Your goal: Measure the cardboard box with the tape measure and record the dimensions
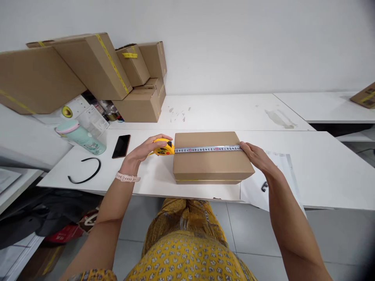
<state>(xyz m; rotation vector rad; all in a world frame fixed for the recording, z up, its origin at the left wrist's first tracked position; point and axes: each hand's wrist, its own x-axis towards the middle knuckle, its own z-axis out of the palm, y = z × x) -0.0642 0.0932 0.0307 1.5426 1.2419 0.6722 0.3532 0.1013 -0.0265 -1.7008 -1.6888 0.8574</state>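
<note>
A closed brown cardboard box (209, 164) lies on the white table in front of me, a strip of yellow tape along its near side. Beside its left end, my left hand (149, 148) is closed around a yellow tape measure (161, 147). The silver blade (205, 149) is drawn out across the top of the box, from the left edge to the right one. My right hand (254, 155) pinches the blade's far end against the box's right edge; its thumb lies on top, and the end itself is hidden.
Several cardboard boxes (137, 105) are stacked at the back left. Nearer are a mint green bottle (83, 136), a phone (121, 146) and a black headband (98, 168). White paper (281, 168) with a small black object (264, 187) lies under my right forearm.
</note>
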